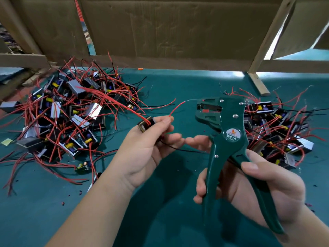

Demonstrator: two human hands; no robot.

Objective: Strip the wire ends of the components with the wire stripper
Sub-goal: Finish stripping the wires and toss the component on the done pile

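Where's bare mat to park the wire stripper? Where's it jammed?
Bare mat between the left pile and right pile, up to the cardboard wall; also near-left, below the left pile, with only small scraps. Both piles are crowded with tangled wires.

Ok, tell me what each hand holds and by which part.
The left hand grips a component by its body, its red wire pinched under the thumb. The right hand grips the wire stripper by both handles.
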